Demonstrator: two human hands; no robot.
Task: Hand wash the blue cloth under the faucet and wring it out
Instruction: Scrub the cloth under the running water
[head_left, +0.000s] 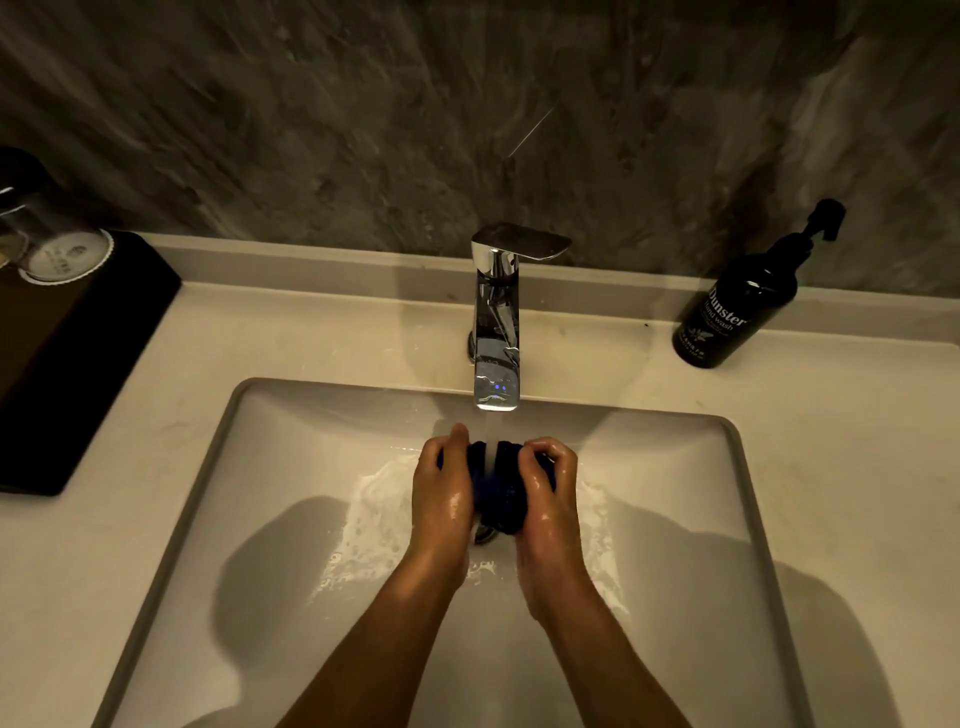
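- The wet left hand (441, 486) is curled closed around the left end of the bunched dark blue cloth (500, 486), its thumb reaching up over the top.
- The wet right hand (549, 486) is clenched on the cloth's right end, knuckles up. Between them the two hands hold the cloth over the middle of the basin.
- The cloth sits directly under the stream of running water (492, 441) falling from the chrome single-lever faucet (496, 322).
- Foamy white water (374, 514) spreads over the floor of the rectangular white sink basin (675, 467), around the part-hidden metal drain (483, 535).
- Risk, as I judge it: wringing hard in the stream would spray water onto the pale stone countertop (311, 332). A soapy grip could also let the cloth slip down and cover the drain.
- Risk: wringing with the water running would re-soak the cloth.
- The black pump bottle (737, 306) at the right reads "Dunster hand wash"; its smaller print is illegible.
- The paper-capped glass (57, 254) on the black tray (78, 364) bears a round mark too small to read.
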